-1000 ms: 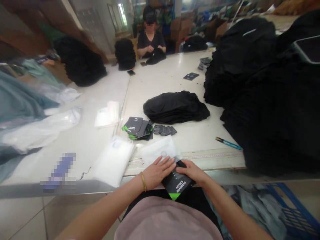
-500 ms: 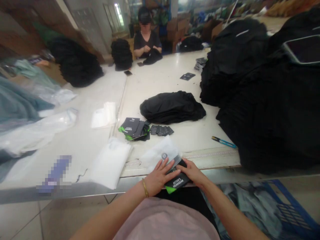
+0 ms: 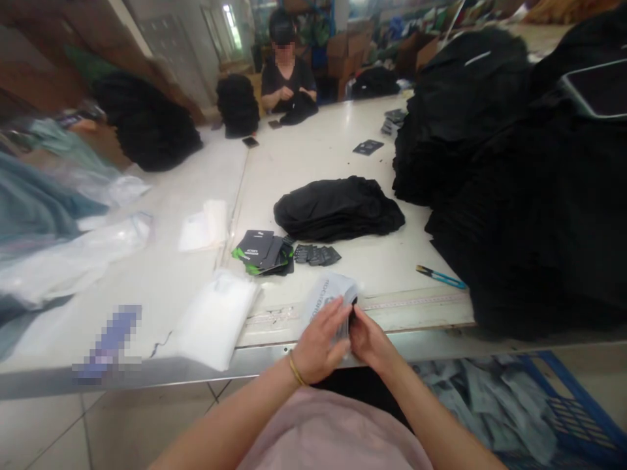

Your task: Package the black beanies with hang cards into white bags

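Long white work table (image 3: 372, 267) runs away from you through a cluttered workshop, with a co-worker (image 3: 287, 72) handling black fabric at its far end and a large heap of black cloth (image 3: 490, 163) along its right side. At the near edge, your left hand (image 3: 318, 343) and your right hand (image 3: 372, 341) sit close together, fingers curled and pinching a translucent white plastic bag (image 3: 329, 294) between them. A dark insert (image 3: 351, 312) shows at the bag's edge, mostly hidden by your fingers. The bag looks light, soft and probably slippery, so it may slide under a loose grip; the surest hold is likely through the firmer dark insert, not the loose film. Just ahead lie a stack of black cards (image 3: 262, 251) with green corners, a row of small dark tags (image 3: 316, 254) and a pile of black fabric (image 3: 337, 219).
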Tool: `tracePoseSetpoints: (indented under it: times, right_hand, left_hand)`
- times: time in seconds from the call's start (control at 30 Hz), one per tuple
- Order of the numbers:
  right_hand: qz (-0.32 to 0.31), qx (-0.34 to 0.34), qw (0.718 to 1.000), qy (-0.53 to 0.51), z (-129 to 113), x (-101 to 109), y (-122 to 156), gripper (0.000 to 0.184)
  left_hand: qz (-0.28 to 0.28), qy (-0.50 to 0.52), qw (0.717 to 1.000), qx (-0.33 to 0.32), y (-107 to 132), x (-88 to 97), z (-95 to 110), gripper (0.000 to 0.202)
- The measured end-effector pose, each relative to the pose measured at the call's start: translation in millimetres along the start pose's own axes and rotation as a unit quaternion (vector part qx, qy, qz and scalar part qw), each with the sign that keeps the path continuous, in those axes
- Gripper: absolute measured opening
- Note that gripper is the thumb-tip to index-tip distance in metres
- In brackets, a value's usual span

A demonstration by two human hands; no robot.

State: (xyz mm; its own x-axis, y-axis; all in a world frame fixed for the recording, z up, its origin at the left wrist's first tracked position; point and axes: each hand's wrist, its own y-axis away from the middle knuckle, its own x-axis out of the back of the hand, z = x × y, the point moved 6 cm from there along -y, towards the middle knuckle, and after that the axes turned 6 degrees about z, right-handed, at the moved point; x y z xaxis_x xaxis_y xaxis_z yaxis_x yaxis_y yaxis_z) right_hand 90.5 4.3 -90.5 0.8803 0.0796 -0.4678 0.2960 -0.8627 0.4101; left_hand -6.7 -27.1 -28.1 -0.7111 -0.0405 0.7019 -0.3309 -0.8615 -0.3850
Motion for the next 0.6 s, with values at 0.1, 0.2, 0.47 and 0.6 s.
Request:
tracePoseSetpoints:
  times: [0.1, 0.2, 0.47, 0.6]
  right_hand:
    - [-0.004, 0.019, 0.989, 0.147, -17, 2, -3, 0.039]
    - [-0.005, -0.006, 0.981, 0.194, -10, -4, -4, 0.036]
    - [-0.005, -0.128, 0.973, 0.190, -5, 20, -12, 0.029]
    - [0.121, -0.067, 0.958, 0.251, -37, 53, -34, 0.022]
  left_hand:
    - [-0.068, -0.086, 0.994, 0.008, -6, 13.4, -31, 0.054]
    - [-0.155, -0.123, 0.980, -0.004, -5, 2.3, -43, 0.054]
    - [-0.186, -0.179, 0.964, 0.066, 9, -14.6, -30, 0.048]
    - [-0.184, -0.194, 0.960, 0.083, -12, -8.9, -33, 0.029]
